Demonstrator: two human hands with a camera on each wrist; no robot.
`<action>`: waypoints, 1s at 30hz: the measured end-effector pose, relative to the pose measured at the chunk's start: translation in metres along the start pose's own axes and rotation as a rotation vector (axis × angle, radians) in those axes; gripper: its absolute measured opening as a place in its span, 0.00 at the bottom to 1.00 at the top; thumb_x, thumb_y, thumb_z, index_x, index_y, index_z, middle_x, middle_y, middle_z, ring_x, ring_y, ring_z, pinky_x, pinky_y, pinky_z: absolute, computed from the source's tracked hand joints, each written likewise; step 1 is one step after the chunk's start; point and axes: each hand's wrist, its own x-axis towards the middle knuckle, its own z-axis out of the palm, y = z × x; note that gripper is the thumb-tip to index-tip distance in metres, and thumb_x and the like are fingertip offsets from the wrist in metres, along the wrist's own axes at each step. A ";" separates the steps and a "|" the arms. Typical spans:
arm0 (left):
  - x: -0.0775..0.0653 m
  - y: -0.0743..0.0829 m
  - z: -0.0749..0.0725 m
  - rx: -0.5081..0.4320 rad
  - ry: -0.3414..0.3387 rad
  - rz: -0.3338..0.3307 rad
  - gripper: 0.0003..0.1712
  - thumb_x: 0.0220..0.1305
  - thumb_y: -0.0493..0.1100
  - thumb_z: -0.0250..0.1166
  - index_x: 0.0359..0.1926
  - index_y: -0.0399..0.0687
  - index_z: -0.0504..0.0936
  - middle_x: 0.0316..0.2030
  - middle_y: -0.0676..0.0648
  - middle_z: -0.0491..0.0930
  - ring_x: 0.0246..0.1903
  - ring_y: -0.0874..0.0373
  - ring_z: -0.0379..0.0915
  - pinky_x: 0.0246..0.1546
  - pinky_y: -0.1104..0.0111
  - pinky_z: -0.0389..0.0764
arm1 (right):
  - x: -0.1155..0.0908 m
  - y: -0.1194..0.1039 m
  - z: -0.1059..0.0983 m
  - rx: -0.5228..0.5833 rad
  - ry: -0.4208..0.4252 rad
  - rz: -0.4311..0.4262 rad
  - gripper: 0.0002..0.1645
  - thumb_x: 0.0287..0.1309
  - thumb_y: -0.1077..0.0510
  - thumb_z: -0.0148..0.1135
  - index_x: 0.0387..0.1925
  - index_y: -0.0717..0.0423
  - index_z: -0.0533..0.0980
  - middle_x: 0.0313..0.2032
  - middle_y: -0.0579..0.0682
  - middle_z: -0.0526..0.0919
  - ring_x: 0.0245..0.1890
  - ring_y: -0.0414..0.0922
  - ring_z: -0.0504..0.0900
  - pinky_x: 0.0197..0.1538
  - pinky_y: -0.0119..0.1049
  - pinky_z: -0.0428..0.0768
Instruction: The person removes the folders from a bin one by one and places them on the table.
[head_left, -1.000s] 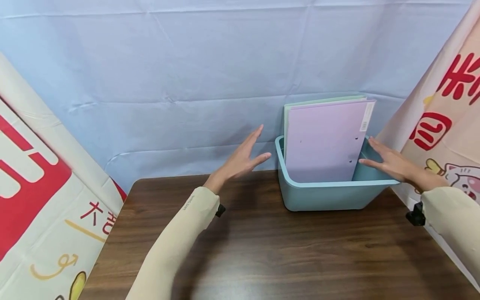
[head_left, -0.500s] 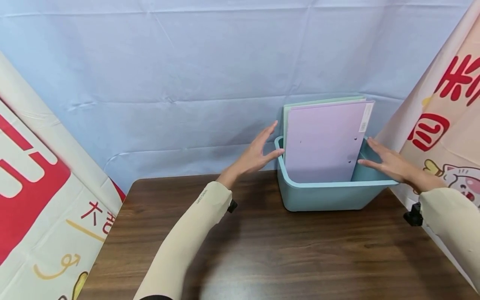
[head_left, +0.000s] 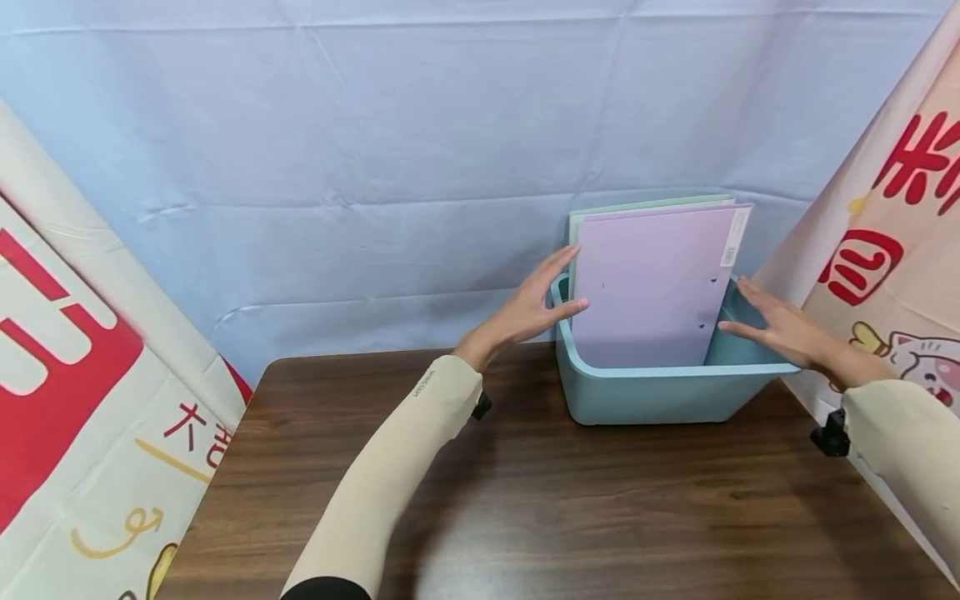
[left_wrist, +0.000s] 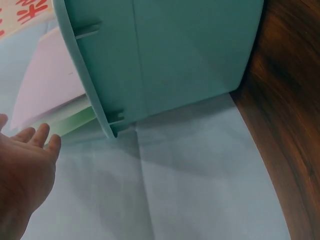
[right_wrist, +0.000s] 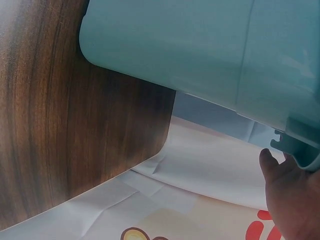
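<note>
A blue-green plastic bin [head_left: 645, 396] stands on the wooden table. Upright in it leans a lilac folder [head_left: 645, 283] with two small holes and a white barcode label. Behind it shows the edge of a pale green folder [head_left: 652, 204]. My left hand [head_left: 525, 308] is at the folders' left edge, above the bin's left rim, thumb and fingers spread. In the left wrist view its fingertips [left_wrist: 41, 135] overlap the folders' corner. My right hand [head_left: 783, 333] lies over the bin's right rim, fingers extended and thumb pointing inward. The right wrist view has it beside the rim's handle [right_wrist: 300, 145].
A pale blue cloth [head_left: 375, 167] hangs behind the table [head_left: 600, 508]. Printed cloths flank it, a red-and-white one [head_left: 67, 350] on the left and a pink one [head_left: 900, 250] close by the bin on the right.
My left hand has moved right and slightly forward, from beside the bin to the folders' left edge. The right hand, bin and folders stay about where they were.
</note>
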 end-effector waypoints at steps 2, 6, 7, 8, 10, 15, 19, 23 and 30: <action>0.002 -0.001 0.002 -0.011 -0.005 -0.005 0.49 0.76 0.57 0.63 0.87 0.67 0.45 0.85 0.58 0.42 0.83 0.65 0.37 0.80 0.44 0.54 | -0.001 0.000 0.000 -0.010 0.004 0.005 0.61 0.75 0.32 0.51 0.84 0.59 0.31 0.82 0.69 0.31 0.79 0.76 0.38 0.67 0.86 0.44; 0.007 -0.002 0.006 -0.034 -0.003 -0.026 0.49 0.77 0.58 0.63 0.86 0.71 0.45 0.84 0.62 0.42 0.82 0.65 0.38 0.80 0.44 0.55 | -0.002 -0.001 0.000 -0.019 0.007 -0.003 0.60 0.76 0.33 0.51 0.84 0.61 0.31 0.82 0.70 0.32 0.79 0.76 0.38 0.67 0.86 0.45; 0.009 -0.002 0.007 -0.043 -0.001 -0.030 0.49 0.76 0.58 0.63 0.86 0.72 0.44 0.84 0.63 0.42 0.82 0.66 0.38 0.80 0.44 0.55 | -0.002 0.000 0.000 -0.021 0.009 -0.003 0.60 0.76 0.33 0.52 0.84 0.61 0.32 0.82 0.70 0.32 0.79 0.76 0.39 0.67 0.86 0.45; 0.010 -0.002 0.008 -0.055 0.002 -0.034 0.49 0.76 0.58 0.63 0.86 0.73 0.44 0.84 0.64 0.42 0.82 0.66 0.39 0.79 0.44 0.55 | -0.002 0.000 0.000 -0.019 0.011 -0.003 0.60 0.75 0.33 0.52 0.84 0.61 0.32 0.82 0.70 0.32 0.79 0.76 0.39 0.67 0.86 0.45; 0.012 -0.003 0.010 -0.078 0.006 -0.042 0.49 0.76 0.60 0.63 0.86 0.75 0.44 0.84 0.65 0.41 0.82 0.66 0.39 0.79 0.44 0.56 | -0.002 0.000 0.000 -0.015 0.012 0.001 0.61 0.75 0.33 0.52 0.84 0.60 0.32 0.82 0.70 0.32 0.79 0.76 0.38 0.66 0.86 0.45; 0.018 -0.007 0.015 -0.138 0.014 -0.049 0.48 0.76 0.60 0.63 0.85 0.77 0.44 0.84 0.64 0.42 0.82 0.66 0.41 0.80 0.50 0.58 | -0.002 0.001 0.000 -0.006 0.013 0.004 0.61 0.75 0.32 0.52 0.84 0.59 0.32 0.82 0.70 0.32 0.79 0.76 0.38 0.67 0.86 0.45; 0.023 -0.010 0.019 -0.176 0.031 -0.042 0.48 0.76 0.57 0.64 0.85 0.74 0.47 0.84 0.61 0.44 0.81 0.67 0.42 0.79 0.61 0.58 | -0.002 0.002 0.000 -0.002 0.011 0.008 0.61 0.75 0.32 0.52 0.85 0.58 0.31 0.82 0.69 0.32 0.79 0.76 0.38 0.66 0.86 0.45; 0.027 -0.010 0.020 -0.202 0.045 -0.054 0.48 0.74 0.56 0.67 0.85 0.73 0.50 0.84 0.61 0.47 0.81 0.65 0.45 0.79 0.59 0.59 | -0.001 0.002 -0.001 -0.002 0.010 0.014 0.62 0.74 0.31 0.52 0.85 0.57 0.31 0.82 0.69 0.31 0.79 0.76 0.38 0.65 0.87 0.45; 0.036 -0.010 0.024 -0.196 0.039 -0.052 0.51 0.70 0.55 0.70 0.85 0.71 0.52 0.83 0.60 0.50 0.80 0.63 0.48 0.79 0.56 0.60 | -0.001 0.003 0.000 -0.001 0.011 0.011 0.61 0.74 0.32 0.53 0.85 0.57 0.31 0.83 0.69 0.32 0.80 0.76 0.38 0.66 0.87 0.45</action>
